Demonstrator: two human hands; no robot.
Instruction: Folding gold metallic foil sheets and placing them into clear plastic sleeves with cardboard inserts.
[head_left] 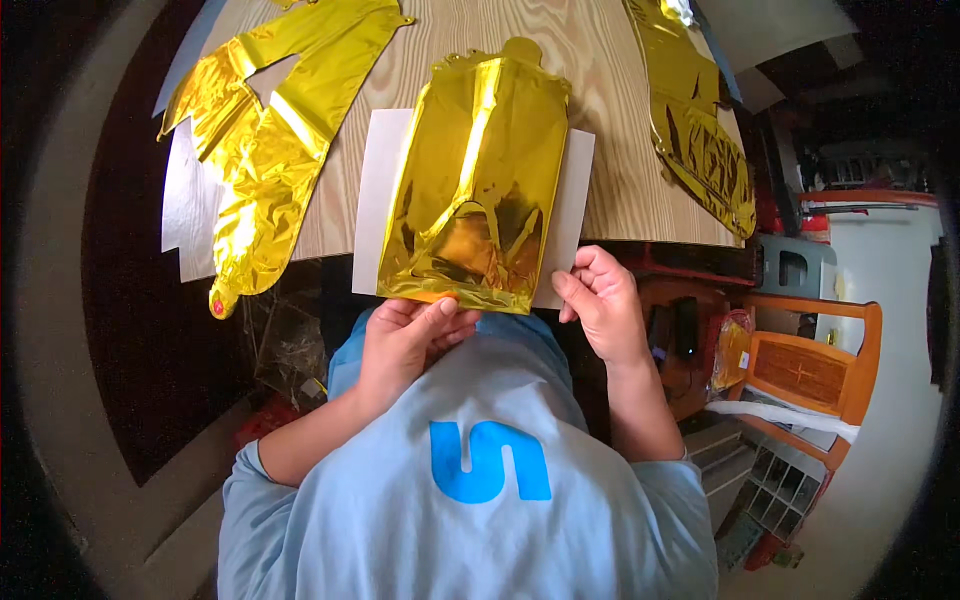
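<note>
A folded gold foil balloon [480, 150] lies on a white card [569, 200], whose left and right edges stick out beyond it. The card's near end projects past the table's front edge. My left hand [418, 335] is closed on the balloon's near edge, thumb on top and fingers underneath; whether it also grips the card is hidden. At the card's lower right, my right hand [602, 300] pinches the card's edge between thumb and fingers.
On the wooden table [340, 180], another gold foil balloon [270, 150] hangs over the left front edge, partly on white sheets [190, 190]. More gold foil [690, 110] lies at the right. A wooden chair [810, 360] stands to the right; a grey-blue plastic stool [795, 265] is behind it.
</note>
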